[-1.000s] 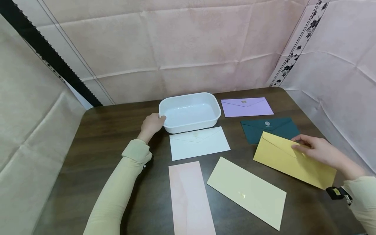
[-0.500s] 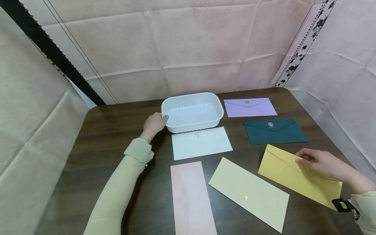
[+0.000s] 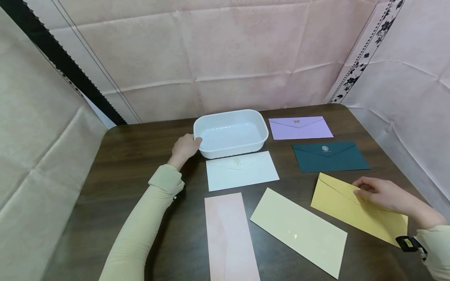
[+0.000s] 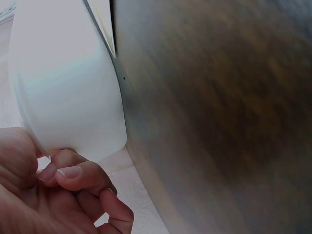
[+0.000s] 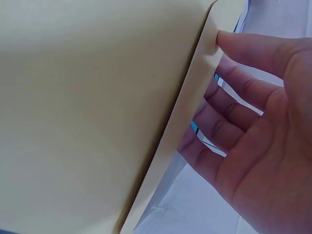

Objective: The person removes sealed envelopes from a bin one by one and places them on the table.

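Observation:
My left hand (image 3: 185,149) pinches the left rim of a white plastic basin (image 3: 230,134); in the left wrist view the thumb and curled fingers (image 4: 80,175) meet at that rim. On the right, my right hand (image 3: 386,194) holds a yellow envelope (image 3: 346,207) by its upper long edge. The right wrist view has the thumb (image 5: 243,46) on the flap side and the other fingers behind the paper. Just beyond the yellow envelope lies a dark teal envelope (image 3: 330,157) with a round seal. A cream envelope (image 3: 299,232) lies to its left.
A white envelope (image 3: 242,171) lies in front of the basin, and a pale pink one (image 3: 230,238) stands lengthwise nearer me. A purple envelope (image 3: 300,128) is at the back right. The dark wooden table (image 3: 116,187) is bounded by hanging cloth (image 3: 218,50).
My right hand has brought the yellow envelope toward me, uncovering the teal envelope it overlapped. The left hand keeps its hold on the basin. The view has shifted slightly.

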Motion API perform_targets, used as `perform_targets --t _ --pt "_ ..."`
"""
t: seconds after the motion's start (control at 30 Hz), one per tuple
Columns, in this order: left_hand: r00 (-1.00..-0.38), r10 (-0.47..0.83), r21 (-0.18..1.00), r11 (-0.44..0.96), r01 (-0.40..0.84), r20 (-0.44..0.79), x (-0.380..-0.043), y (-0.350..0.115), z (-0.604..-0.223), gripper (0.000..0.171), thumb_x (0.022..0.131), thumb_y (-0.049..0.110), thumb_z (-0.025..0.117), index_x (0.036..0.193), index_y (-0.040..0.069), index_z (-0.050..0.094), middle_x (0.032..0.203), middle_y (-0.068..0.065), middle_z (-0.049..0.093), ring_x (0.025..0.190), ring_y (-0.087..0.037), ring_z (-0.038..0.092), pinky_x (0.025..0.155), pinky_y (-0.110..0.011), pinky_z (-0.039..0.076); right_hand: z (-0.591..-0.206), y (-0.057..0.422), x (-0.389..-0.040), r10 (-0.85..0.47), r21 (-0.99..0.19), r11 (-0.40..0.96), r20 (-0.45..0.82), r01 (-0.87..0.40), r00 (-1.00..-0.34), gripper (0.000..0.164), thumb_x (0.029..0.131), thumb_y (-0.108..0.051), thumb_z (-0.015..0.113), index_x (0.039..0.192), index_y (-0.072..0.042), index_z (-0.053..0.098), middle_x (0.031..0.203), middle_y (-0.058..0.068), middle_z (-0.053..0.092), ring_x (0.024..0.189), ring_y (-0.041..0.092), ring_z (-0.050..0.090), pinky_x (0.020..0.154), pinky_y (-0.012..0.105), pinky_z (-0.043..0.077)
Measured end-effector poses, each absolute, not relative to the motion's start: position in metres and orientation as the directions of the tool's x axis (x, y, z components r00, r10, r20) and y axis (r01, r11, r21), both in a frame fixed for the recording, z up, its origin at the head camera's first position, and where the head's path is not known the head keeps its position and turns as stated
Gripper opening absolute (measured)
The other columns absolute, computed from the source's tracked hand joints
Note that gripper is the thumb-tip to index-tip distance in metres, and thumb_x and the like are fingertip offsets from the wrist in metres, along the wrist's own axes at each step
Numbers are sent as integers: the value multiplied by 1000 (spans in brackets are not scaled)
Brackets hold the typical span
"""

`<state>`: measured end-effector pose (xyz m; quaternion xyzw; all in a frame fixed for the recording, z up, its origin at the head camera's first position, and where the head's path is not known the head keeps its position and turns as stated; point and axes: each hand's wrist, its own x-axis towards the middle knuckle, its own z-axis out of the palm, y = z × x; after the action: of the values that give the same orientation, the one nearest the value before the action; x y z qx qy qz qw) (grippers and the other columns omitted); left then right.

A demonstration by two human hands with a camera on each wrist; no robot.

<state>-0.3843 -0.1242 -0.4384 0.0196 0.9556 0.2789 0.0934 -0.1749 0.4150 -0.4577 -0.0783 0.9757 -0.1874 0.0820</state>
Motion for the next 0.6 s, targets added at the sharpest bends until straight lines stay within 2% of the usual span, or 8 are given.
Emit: perform_targets --t 0.23,0.6 --pt "-984 78 536 844 -21 -162 -386 -124 -439 42 106 33 39 113 3 67 76 -8 53 67 -21 48 57 -30 37 -460 416 -179 -205 -393 908 -119 -143 -971 19 97 -14 67 109 0 65 89 -3 58 75 3 47 65 26 44" --pt "-985 79 531 847 -16 -156 -387 -124 -442 42 106 34 39 112 3 67 76 -7 52 67 -21 47 57 -30 36 -468 418 -178 -237 -434 883 -79 -181 -968 11 96 -8 68 103 -2 63 84 -3 51 73 2 43 63 23 37"
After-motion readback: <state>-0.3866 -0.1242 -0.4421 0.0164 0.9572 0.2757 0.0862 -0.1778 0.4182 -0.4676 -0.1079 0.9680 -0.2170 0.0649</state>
